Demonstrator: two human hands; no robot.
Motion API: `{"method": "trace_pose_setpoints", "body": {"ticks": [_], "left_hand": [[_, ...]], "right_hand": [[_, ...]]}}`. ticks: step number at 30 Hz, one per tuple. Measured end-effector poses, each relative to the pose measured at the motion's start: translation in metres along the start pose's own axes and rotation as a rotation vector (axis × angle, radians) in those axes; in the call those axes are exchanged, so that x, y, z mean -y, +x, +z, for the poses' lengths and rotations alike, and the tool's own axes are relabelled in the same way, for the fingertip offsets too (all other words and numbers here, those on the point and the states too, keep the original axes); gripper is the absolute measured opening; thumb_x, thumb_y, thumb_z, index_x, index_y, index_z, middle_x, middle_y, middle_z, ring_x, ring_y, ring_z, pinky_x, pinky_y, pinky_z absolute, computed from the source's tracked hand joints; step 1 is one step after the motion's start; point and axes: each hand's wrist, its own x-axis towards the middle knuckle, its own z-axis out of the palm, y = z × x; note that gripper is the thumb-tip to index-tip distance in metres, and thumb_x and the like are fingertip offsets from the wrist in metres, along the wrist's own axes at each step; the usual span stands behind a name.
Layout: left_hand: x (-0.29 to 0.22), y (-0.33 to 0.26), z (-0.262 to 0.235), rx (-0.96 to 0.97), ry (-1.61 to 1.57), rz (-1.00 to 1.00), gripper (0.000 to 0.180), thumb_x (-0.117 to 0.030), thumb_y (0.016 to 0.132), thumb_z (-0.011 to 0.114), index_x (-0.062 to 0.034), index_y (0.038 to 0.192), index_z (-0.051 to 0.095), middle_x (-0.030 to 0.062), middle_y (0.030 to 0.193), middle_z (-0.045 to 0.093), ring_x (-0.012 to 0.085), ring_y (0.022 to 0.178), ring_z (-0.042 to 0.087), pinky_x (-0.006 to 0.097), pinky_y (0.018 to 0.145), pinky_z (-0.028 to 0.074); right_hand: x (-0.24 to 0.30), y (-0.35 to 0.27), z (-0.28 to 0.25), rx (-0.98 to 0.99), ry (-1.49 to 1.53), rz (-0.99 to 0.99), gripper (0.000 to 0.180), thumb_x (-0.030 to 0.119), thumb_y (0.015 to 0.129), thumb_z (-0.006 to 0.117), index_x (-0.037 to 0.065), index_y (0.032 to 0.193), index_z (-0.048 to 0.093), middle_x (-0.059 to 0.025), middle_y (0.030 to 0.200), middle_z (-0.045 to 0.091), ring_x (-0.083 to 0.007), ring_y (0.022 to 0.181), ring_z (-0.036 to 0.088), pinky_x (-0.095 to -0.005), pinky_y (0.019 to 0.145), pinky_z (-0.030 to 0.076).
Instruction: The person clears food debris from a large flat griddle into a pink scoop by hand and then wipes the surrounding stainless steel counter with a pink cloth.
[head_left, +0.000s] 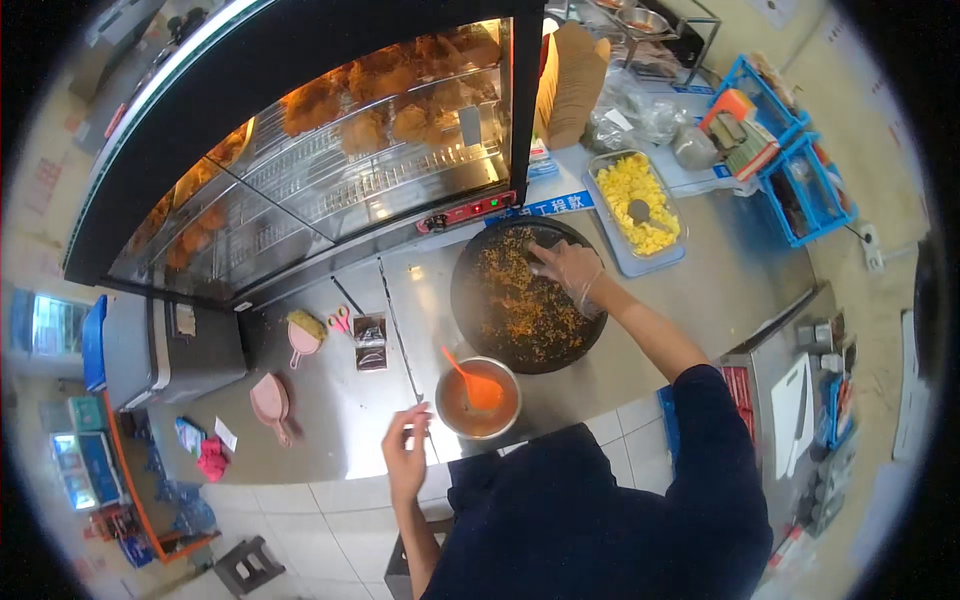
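Right hand: we see our gloved right hand point(567, 268) spread flat on the crumb-strewn round black griddle point(480, 300).
Left hand: our left hand point(405, 447) hangs loosely open, empty, beside the steel bowl point(448, 420) with its orange spoon point(472, 382).

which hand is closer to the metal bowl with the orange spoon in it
Left. The left hand hovers just beside the metal bowl, at its left rim by the counter edge. The right hand, in a clear glove, is farther up, resting over the round black griddle.
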Motion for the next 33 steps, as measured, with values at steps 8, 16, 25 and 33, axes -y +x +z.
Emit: {"method": "trace_pose_setpoints", "body": {"ticks": [8,16,25,33], "left_hand": [[0.001,0.033,0.175,0.459,-0.226,-0.207,0.04,-0.021,0.099,0.058,-0.0012,0.133,0.051,0.0128,0.117,0.064,0.0177,0.106,0.061,0.03,0.09,0.049],[0.0,0.07,0.245,0.148,-0.069,-0.126,0.038,-0.022,0.099,0.057,0.0007,0.129,0.052,0.0122,0.117,0.064,0.0201,0.109,0.061,0.033,0.092,0.049],[0.053,-0.018,0.182,0.214,-0.182,-0.376,0.029,-0.018,0.099,0.056,-0.0004,0.122,0.057,0.0118,0.114,0.065,0.0177,0.108,0.062,0.031,0.09,0.049],[0.002,0.01,0.22,0.232,-0.021,-0.22,0.046,-0.03,0.097,0.062,-0.0016,0.13,0.048,0.0128,0.111,0.062,0.0192,0.103,0.061,0.032,0.089,0.049]], "right_hand": [[-0.051,-0.011,0.048,0.077,1.61,0.539,0.054,0.051,0.098,0.049,0.006,0.129,0.052,-0.0037,0.092,0.063,-0.0128,0.067,0.06,-0.0299,0.062,0.051],[0.019,-0.081,0.011,-0.01,2.663,0.799,0.049,0.044,0.102,0.041,0.006,0.132,0.051,-0.0107,0.108,0.067,-0.02,0.075,0.064,-0.0287,0.064,0.053],[-0.028,-0.076,0.018,0.051,2.033,0.391,0.053,0.048,0.099,0.047,0.009,0.136,0.047,-0.0075,0.098,0.067,-0.0176,0.078,0.066,-0.028,0.062,0.053],[-0.002,-0.08,0.032,0.122,2.586,0.569,0.049,0.048,0.097,0.051,0.012,0.13,0.052,-0.0084,0.109,0.064,-0.0216,0.094,0.065,-0.034,0.076,0.059]]}}
